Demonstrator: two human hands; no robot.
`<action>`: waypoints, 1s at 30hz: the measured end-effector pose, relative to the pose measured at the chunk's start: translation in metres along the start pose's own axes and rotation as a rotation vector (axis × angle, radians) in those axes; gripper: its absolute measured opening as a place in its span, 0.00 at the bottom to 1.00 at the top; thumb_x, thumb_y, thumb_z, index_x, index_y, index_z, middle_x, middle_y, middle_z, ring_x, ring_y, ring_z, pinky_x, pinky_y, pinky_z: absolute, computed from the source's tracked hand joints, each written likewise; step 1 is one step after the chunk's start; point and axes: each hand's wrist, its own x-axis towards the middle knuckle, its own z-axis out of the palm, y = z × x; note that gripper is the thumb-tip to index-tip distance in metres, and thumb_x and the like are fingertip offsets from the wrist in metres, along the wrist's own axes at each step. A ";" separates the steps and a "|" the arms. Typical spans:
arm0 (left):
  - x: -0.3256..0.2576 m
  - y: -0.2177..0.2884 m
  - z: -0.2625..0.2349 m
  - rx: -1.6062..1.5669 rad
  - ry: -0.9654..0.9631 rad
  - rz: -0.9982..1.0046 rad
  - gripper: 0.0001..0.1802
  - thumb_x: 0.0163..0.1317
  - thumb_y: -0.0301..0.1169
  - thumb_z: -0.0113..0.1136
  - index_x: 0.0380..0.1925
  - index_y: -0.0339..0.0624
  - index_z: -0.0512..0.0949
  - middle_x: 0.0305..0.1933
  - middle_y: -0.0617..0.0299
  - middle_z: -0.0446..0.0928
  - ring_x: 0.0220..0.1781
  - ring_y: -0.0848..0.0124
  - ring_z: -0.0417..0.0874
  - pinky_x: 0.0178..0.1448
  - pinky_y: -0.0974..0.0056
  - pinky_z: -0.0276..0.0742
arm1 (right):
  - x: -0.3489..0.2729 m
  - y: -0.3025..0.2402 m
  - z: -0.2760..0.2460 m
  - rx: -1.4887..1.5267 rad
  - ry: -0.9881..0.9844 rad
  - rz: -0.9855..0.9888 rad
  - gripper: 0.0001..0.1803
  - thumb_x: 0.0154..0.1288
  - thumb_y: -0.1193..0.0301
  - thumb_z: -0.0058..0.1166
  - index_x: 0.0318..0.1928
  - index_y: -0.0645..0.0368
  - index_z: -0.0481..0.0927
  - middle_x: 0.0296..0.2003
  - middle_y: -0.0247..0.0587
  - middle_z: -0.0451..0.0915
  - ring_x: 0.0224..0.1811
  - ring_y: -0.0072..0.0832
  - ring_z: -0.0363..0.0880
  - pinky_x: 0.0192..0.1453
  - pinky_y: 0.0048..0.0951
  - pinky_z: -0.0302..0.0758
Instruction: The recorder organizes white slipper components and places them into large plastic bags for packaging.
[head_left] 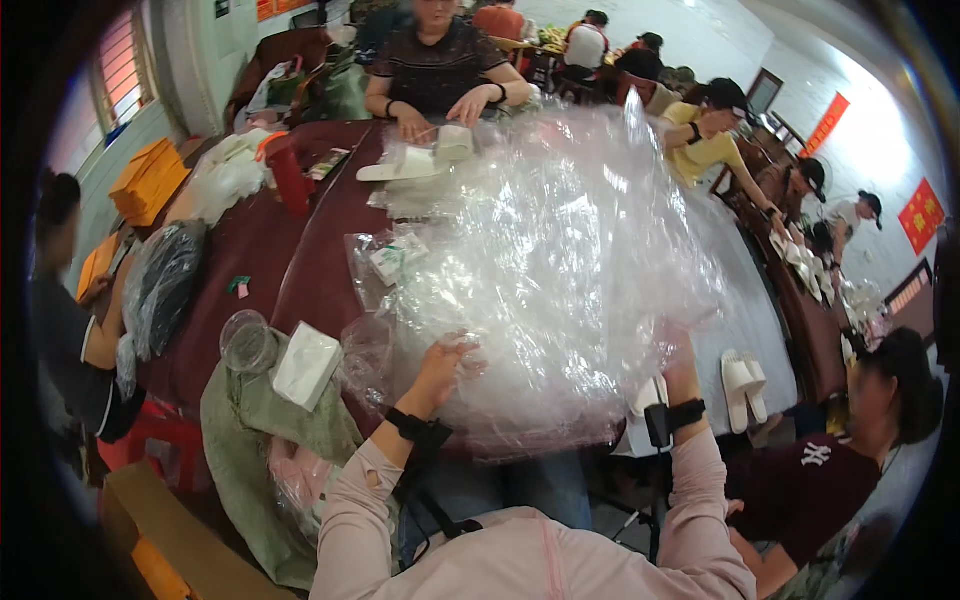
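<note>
above the near end of the dark red desk [300, 270], the person's two hands held up a large, crumpled mass of clear plastic bags [560, 270]. the left hand [440, 365] was closed, fingers pinching a lower fold of the film; the right hand [680, 355] lay largely behind the film, apparently gripping its right lower edge, though whether its fingers were fully closed could not be told. the hands stood well apart, with the plastic spread between them and billowing over the desk toward the far side, where a seated person handled a white slipper [405, 165]. beside the left forearm lay a white folded packet [305, 365] and a clear round lid [247, 345], both resting on a green cloth sack [250, 440]; a small bagged item [395, 258] lay on the desk just under the film's left edge. judged risks: the slippery, layered film could slide out of a pinch that held only one fold, dropping the whole bundle to the floor by the pair of white slippers [742, 385]; the trailing sheet could sweep the bagged item or the lid off the desk; and since the raised plastic hid the desk beyond it, the hands could snag unseen things there.
</note>
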 end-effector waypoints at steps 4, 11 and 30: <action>-0.001 0.000 0.011 -0.003 -0.009 -0.012 0.19 0.67 0.25 0.46 0.58 0.42 0.60 0.54 0.48 0.70 0.44 0.51 0.80 0.46 0.52 0.80 | -0.031 -0.022 0.055 -1.092 -0.204 -0.941 0.16 0.55 0.79 0.49 0.46 0.65 0.74 0.43 0.41 0.76 0.53 0.31 0.73 0.60 0.33 0.66; 0.010 -0.016 0.009 -0.024 -0.035 -0.046 0.19 0.65 0.25 0.47 0.56 0.43 0.61 0.55 0.48 0.70 0.46 0.48 0.79 0.51 0.48 0.78 | -0.080 -0.028 0.153 -0.361 -0.257 -0.560 0.22 0.60 0.76 0.46 0.56 0.69 0.67 0.51 0.46 0.74 0.53 0.33 0.74 0.58 0.31 0.68; -0.025 0.007 -0.003 -0.077 -0.059 0.013 0.50 0.57 0.59 0.54 0.67 0.39 0.44 0.69 0.52 0.54 0.69 0.62 0.55 0.68 0.55 0.57 | -0.081 0.135 0.101 0.027 0.297 0.078 0.07 0.54 0.78 0.53 0.35 0.61 0.77 0.33 0.37 0.77 0.39 0.28 0.73 0.44 0.28 0.70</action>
